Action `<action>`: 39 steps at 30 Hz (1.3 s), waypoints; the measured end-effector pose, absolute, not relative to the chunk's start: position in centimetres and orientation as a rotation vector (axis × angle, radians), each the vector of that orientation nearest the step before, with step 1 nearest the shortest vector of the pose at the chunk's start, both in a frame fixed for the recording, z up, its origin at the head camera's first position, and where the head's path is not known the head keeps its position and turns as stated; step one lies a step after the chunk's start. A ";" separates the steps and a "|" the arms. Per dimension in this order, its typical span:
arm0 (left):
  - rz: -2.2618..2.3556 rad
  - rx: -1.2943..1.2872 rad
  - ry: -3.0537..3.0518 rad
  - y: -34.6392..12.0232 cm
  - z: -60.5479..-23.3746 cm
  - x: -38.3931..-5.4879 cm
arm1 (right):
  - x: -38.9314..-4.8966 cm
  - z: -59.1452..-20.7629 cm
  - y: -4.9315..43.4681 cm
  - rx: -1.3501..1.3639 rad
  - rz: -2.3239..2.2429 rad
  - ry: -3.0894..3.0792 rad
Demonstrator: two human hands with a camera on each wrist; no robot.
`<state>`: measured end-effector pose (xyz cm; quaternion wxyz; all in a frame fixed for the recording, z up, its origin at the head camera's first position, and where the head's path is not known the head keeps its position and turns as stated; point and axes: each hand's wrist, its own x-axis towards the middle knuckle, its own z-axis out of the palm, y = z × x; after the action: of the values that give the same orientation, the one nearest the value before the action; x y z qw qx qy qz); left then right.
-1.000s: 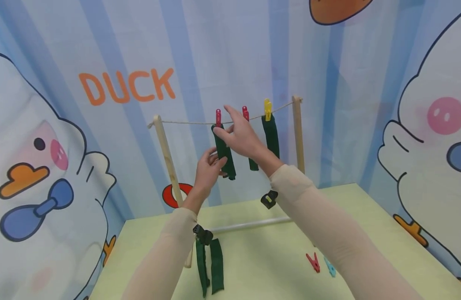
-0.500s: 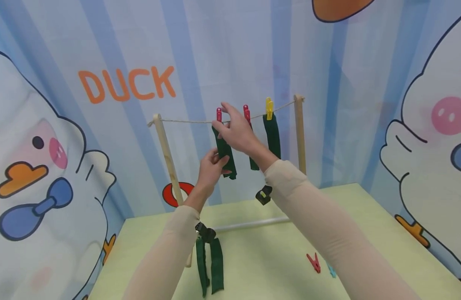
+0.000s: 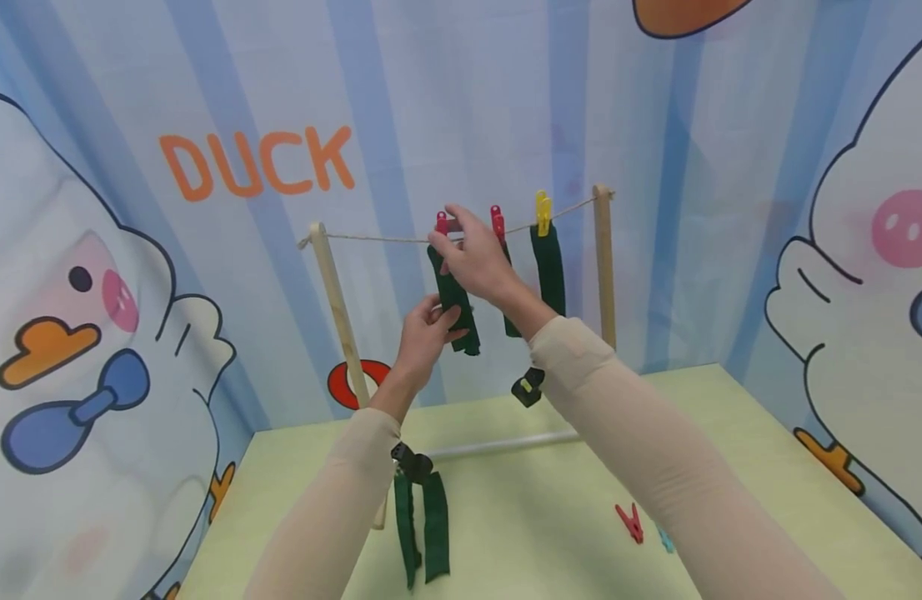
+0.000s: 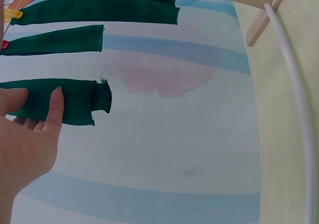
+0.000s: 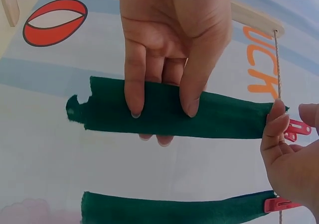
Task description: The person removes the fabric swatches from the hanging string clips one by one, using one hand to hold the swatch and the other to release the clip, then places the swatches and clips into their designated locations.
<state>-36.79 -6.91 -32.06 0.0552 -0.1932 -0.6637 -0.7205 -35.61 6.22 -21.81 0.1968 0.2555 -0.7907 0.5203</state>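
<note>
A dark green cloth strip (image 3: pixel 452 292) hangs from a cord (image 3: pixel 378 238), with a red clothespin (image 3: pixel 442 220) at its top. My left hand (image 3: pixel 422 335) pinches its lower part; in the left wrist view the thumb and a finger lie over the cloth (image 4: pixel 77 102), other fingers behind. Up at the cord, my right hand (image 3: pixel 479 258) pinches the strip's top corner, while one finger stretches up beside the clothespin (image 5: pixel 298 128). To the right hang two more green strips, the middle one under a red clothespin (image 3: pixel 497 220), the other under a yellow clothespin (image 3: pixel 543 215).
Wooden posts (image 3: pixel 605 258) carry the cord, and a white bar (image 3: pixel 498 444) runs low between them. Two green strips (image 3: pixel 436 529) lie on the pale yellow table (image 3: pixel 536 525). A red clothespin (image 3: pixel 630 523) and a partly covered blue one (image 3: pixel 665 540) lie to the right.
The right hand has moved slightly up the strip, its thumb now at the top edge just below the clothespin. The left hand keeps its hold on the lower part.
</note>
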 end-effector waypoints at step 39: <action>-2.182 -0.548 -2.027 -7.0 -31.9 -36.8 | -36.1 -21.7 6.0 0.672 1.530 -2.168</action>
<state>-36.78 -6.98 -31.86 0.0564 -0.1807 -0.6683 -0.7194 -36.07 6.04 -21.67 0.2009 0.2406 -0.7759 0.5475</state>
